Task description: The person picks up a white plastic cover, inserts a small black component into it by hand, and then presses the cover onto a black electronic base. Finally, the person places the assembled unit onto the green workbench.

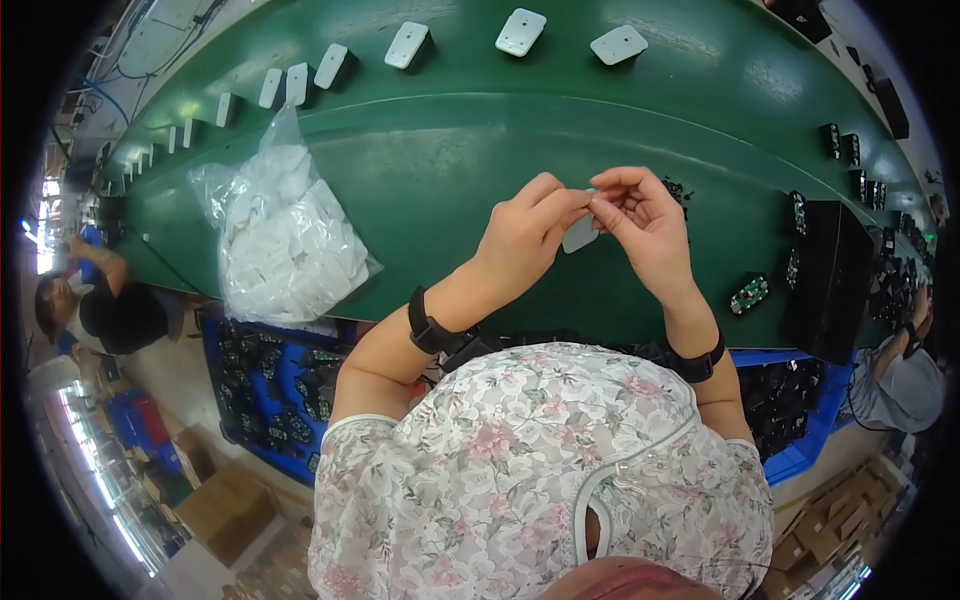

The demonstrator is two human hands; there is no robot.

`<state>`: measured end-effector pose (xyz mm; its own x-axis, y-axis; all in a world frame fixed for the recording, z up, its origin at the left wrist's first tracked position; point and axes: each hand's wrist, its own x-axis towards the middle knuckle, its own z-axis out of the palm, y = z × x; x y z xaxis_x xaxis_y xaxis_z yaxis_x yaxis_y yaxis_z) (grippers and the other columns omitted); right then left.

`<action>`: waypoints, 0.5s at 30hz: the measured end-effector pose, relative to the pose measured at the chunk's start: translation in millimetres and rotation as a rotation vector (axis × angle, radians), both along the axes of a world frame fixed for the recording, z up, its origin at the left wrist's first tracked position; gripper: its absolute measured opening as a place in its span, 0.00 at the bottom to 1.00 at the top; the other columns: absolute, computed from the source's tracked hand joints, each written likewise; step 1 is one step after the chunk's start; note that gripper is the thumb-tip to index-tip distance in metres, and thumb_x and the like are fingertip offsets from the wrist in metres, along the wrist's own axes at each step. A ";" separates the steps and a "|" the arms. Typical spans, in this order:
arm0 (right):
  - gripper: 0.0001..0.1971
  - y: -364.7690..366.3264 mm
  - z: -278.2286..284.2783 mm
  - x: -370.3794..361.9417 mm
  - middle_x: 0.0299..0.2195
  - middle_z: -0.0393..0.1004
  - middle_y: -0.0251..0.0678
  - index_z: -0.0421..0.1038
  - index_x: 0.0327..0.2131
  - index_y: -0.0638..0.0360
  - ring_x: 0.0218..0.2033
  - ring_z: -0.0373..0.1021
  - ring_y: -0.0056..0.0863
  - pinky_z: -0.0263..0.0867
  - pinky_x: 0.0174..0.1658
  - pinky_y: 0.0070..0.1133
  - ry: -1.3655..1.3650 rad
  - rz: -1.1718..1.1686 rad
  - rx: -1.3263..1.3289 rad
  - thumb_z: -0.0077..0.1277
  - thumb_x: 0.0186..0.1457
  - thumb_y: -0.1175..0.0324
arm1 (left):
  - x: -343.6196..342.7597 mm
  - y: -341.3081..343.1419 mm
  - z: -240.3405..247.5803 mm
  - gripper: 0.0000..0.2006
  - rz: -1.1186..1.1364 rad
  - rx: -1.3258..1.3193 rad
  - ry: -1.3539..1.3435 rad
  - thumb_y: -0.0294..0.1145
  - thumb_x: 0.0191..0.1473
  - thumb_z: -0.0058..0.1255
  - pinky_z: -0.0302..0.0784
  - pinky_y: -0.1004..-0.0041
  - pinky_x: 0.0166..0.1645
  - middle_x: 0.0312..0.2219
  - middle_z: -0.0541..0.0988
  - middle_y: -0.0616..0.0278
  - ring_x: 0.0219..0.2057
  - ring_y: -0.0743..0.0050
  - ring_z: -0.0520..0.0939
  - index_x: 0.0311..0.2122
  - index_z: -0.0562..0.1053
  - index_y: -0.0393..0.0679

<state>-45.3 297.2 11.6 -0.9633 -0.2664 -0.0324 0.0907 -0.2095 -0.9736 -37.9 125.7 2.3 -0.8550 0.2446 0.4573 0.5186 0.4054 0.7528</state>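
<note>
My left hand (525, 232) and my right hand (645, 228) meet over the green table, fingertips almost touching. A small white rounded cover (579, 236) shows between them, its upper part hidden by my fingers. My left fingers are closed at this cover. On my right hand, thumb and forefinger are pinched together near the cover's top edge; whatever lies in that pinch is too small to make out. Just beyond my right hand is a scatter of tiny black parts (679, 190). A green circuit board in a black case (749, 294) lies to the right.
A clear bag of white plastic pieces (290, 240) rests at the left. White-topped units (408, 45) stand in a row along the far strip. At right are a black box (828, 280) and several black units. Blue bins (270, 400) sit below the edge; other people work at both sides.
</note>
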 end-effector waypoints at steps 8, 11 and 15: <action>0.03 8.6 4.4 0.3 0.27 0.69 0.25 0.69 0.31 0.62 0.28 0.64 0.11 0.61 0.31 0.11 -0.016 0.089 0.308 0.52 0.53 0.75 | 3.8 -1.8 -10.0 0.09 -0.022 -0.090 0.100 0.18 0.50 0.48 0.71 0.72 0.22 0.24 0.71 0.58 0.20 0.68 0.76 0.38 0.73 0.40; 0.04 9.7 0.9 0.1 0.25 0.67 0.24 0.68 0.30 0.61 0.26 0.62 0.09 0.57 0.29 0.10 0.049 0.073 0.388 0.53 0.52 0.75 | 8.3 3.0 -7.5 0.13 0.039 0.205 -0.391 0.17 0.53 0.44 0.74 0.73 0.24 0.27 0.73 0.59 0.22 0.74 0.77 0.45 0.69 0.39; 0.04 5.2 2.6 2.2 0.24 0.66 0.23 0.68 0.29 0.61 0.24 0.60 0.08 0.54 0.26 0.09 0.074 0.015 0.414 0.53 0.52 0.75 | 3.1 1.9 -10.9 0.11 -0.034 0.564 -0.636 0.17 0.56 0.40 0.79 0.76 0.35 0.31 0.76 0.58 0.29 0.73 0.80 0.46 0.64 0.33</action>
<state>-43.1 302.4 14.2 -0.9632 -0.2596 -0.0701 0.0170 0.2015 -0.9793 -34.8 127.7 -8.7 -0.9868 0.1548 -0.0466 -0.0665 -0.1262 0.9898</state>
